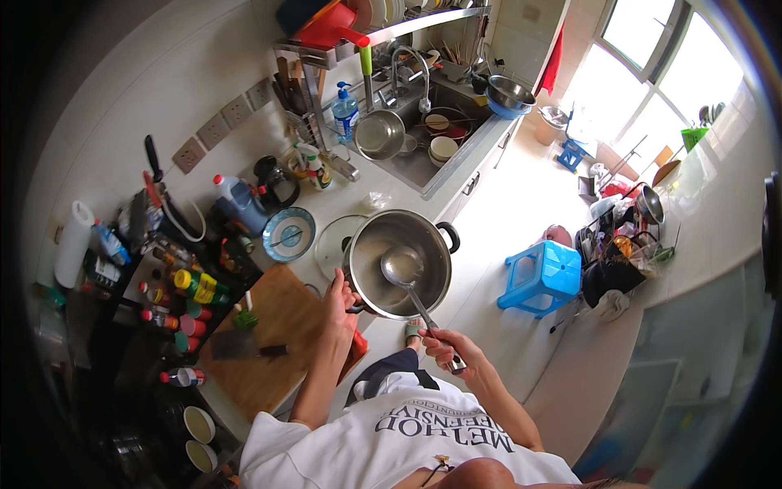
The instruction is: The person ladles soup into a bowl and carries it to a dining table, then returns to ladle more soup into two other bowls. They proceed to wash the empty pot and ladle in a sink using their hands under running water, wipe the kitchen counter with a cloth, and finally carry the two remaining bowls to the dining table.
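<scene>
A deep stainless steel pot (pixel 372 235) with black side handles is tilted in front of me. My left hand (pixel 343 301) holds it by its near left handle. In my right hand (pixel 449 352) is the handle of a metal ladle (pixel 402 266), whose bowl is inside the pot. Whether the pot or the ladle's bowl holds liquid, I cannot tell. A glass lid (pixel 330 244) lies on the counter, partly hidden behind the pot. To the left, a cleaver (pixel 235 345) and a piece of green vegetable (pixel 245 319) rest on a wooden cutting board (pixel 275 373).
Beyond the pot is a sink (pixel 427 183) holding bowls, with a saucepan (pixel 379 135) at its left edge. A patterned plate (pixel 289 235) and several bottles stand on the left. A blue plastic stool (pixel 544 278) stands on the floor at right.
</scene>
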### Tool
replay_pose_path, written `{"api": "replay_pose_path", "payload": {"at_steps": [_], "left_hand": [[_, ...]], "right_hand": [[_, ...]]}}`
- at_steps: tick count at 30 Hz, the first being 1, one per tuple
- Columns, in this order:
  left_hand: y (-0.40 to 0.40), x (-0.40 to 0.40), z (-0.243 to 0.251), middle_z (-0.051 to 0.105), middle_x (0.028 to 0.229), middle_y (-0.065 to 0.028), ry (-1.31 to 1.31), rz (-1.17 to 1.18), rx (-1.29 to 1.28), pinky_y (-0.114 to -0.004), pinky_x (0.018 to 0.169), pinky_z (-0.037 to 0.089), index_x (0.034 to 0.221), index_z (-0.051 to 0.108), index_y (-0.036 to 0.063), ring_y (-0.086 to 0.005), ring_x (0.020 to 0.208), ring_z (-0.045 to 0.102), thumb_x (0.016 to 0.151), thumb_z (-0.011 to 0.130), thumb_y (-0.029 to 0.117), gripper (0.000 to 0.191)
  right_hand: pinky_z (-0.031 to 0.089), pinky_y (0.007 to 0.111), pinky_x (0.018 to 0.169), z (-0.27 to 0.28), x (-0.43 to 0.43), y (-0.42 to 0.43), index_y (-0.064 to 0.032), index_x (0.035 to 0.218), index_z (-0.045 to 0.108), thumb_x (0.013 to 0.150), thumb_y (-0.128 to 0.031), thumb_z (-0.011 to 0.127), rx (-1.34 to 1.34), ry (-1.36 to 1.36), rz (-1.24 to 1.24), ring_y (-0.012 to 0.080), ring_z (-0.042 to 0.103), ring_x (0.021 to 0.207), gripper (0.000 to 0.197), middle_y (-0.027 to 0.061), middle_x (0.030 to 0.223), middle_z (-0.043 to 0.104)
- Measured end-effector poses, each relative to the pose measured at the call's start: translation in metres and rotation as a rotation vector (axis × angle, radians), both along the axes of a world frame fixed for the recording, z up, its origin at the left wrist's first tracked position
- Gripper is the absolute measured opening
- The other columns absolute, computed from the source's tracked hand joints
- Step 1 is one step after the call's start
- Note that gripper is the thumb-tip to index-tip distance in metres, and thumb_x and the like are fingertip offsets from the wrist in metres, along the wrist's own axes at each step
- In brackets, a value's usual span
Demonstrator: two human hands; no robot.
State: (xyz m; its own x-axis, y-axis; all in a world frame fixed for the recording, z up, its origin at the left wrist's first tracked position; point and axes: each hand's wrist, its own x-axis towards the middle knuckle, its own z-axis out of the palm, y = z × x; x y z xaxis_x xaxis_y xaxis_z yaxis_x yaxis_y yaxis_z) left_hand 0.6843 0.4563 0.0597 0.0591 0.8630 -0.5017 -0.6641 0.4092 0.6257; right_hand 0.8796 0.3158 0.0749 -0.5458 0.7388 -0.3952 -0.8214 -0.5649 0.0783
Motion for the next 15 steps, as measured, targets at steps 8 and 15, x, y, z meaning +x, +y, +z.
{"api": "replay_pose_path", "payload": {"at_steps": [8,15], "left_hand": [[0.093,0.099,-0.038,0.022,0.045,0.0073,-0.071,0.002,-0.103,-0.018,0.043,0.028,0.056,0.032,0.0156,-0.0055,0.036,0.019,0.078,0.055,0.04,0.041],[0.137,0.131,-0.055,0.02,0.044,0.0071,-0.137,0.14,-0.169,-0.018,0.045,0.029,0.054,0.032,0.0152,-0.0051,0.035,0.019,0.079,0.055,0.039,0.042]], "right_hand": [[0.042,0.013,0.038,0.011,0.101,0.112,0.0063,0.097,0.044,0.086,-0.012,0.038,-0.076,-0.103,0.072,0.0039,0.039,0.048,0.023,0.004,0.068,0.045],[0.041,0.013,0.037,0.004,0.162,0.18,0.0054,0.098,0.042,0.086,-0.013,0.037,-0.017,-0.064,0.127,0.0041,0.039,0.048,0.023,0.0043,0.067,0.043]]}}
